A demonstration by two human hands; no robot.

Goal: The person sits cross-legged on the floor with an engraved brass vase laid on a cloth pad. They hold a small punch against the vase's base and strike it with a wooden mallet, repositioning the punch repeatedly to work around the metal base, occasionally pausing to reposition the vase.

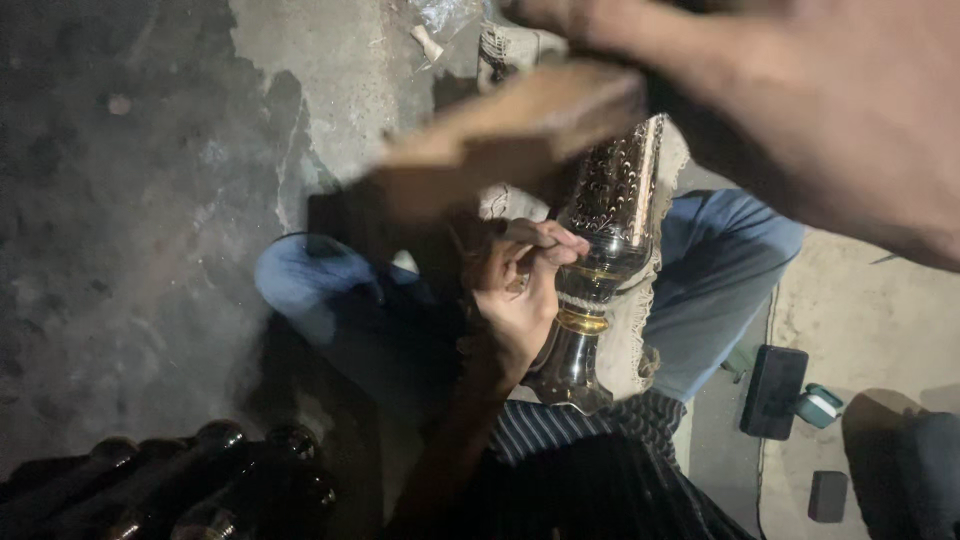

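Observation:
A shiny metal vase [598, 268] with a finely patterned upper part lies tilted across my lap on a pale fringed cloth [640, 335]. My left hand [520, 295] rests against the vase's narrow waist, fingers pinched on a thin punch-like tool [515, 232] whose tip meets the metal. My right hand [810, 110] is raised close to the camera and blurred. It grips a wooden mallet [510, 125], whose block hangs above the left hand and the vase.
My knees in blue jeans [725, 265] frame the vase on a rough concrete floor [130, 200]. Several dark rounded metal pieces [210, 485] lie at the lower left. A dark phone [773, 392], a teal object [820, 405] and a small dark box [827, 496] sit at the right.

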